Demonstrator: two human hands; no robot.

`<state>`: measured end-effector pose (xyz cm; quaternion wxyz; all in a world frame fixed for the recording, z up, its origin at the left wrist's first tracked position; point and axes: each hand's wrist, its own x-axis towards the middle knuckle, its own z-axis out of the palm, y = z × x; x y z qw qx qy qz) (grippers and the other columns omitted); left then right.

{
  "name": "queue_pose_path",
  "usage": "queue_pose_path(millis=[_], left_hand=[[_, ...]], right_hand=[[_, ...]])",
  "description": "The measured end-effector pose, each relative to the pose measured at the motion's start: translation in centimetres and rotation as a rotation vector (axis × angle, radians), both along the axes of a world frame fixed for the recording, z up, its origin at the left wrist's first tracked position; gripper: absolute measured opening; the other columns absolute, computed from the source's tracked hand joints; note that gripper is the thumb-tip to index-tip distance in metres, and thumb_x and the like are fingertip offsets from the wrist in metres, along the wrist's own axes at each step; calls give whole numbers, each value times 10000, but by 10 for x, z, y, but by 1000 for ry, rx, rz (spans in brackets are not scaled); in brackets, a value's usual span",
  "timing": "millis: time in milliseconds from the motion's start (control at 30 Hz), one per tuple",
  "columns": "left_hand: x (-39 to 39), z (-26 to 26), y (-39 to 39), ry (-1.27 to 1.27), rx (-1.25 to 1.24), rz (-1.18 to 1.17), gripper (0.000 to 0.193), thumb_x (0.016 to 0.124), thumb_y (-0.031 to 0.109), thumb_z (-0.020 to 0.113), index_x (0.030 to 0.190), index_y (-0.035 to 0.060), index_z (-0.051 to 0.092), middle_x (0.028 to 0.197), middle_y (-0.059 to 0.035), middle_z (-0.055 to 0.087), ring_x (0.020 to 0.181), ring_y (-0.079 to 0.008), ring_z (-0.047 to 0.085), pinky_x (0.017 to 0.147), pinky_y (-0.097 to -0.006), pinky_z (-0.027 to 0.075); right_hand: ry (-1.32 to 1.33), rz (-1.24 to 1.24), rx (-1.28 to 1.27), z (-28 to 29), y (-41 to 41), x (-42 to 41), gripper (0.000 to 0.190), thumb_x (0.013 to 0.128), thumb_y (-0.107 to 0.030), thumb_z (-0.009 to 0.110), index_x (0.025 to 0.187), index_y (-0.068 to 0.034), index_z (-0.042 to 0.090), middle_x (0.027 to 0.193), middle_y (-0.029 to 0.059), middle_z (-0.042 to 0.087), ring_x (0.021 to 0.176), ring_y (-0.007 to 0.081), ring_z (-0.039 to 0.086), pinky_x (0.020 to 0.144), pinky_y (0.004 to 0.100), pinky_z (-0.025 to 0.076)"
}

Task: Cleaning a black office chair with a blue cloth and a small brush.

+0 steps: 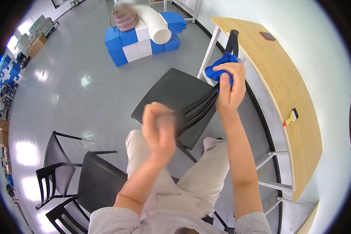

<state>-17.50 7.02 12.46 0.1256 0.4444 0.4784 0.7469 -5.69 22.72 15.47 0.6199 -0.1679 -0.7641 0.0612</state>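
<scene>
A black slatted chair backrest (197,109) rises before me, with its dark seat (175,90) beyond it. My right hand (232,84) grips a crumpled blue cloth (218,68), pressed against the right end of the backrest near the black armrest (232,44). At the backrest's left end is my left hand (158,128), its fingers curled. Blur over its fingertips and that end of the chair hides whether it grips the chair.
To the right, a wooden table (304,155) bears a paintbrush (291,117) and a phone-like object (267,36). Black chairs (99,181) stand at lower left. Blue and white blocks (128,49) beyond carry a bag (125,22) and a white pipe (152,22).
</scene>
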Motion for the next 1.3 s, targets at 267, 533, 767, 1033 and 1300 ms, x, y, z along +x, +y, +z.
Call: queue_pose_path(millis=[267,533,767,1033,1300], left_hand=[[32,-12,24,79,-13,-44,188,787,128,661,840,2,533,764,-69,529,670,-163,497,625,-273,431],[-21,6,27,30,16,263,148,923,98,522,807,6,512,723,-3,482,607,-67,400,565,-218,342],[-161,10,53,-91,57,517,305,962,229,433,779,-7,493,738,-9,450,693,-109,384,606,-272,356],[-277,1,61,-36,-83,546,307,931,177,376,901,-68,558,889,-142,582,830,-266,587,695,-369,536],[-332,5,68,-215,-139,605,400,902,212,361,1007,-92,599,1013,-208,635,862,-346,645,777,-439,571]], right_hand=[[132,52,-412,-17,10,22,209,962,-157,468,908,-10,607,939,87,606,898,203,561,855,294,412],[442,388,-680,-20,-8,-1,292,1018,-259,434,1038,-13,589,963,86,626,815,120,573,745,246,462],[231,174,-1070,-139,-85,-35,225,995,-229,477,1010,-55,619,843,47,602,714,82,524,676,257,448],[-132,62,-722,-244,-152,-101,395,842,-51,618,1227,-57,530,1163,143,556,1099,337,523,910,409,451],[-521,-39,-785,-338,-164,-16,485,827,-81,639,1293,-68,505,1251,129,549,1161,326,512,957,405,443]])
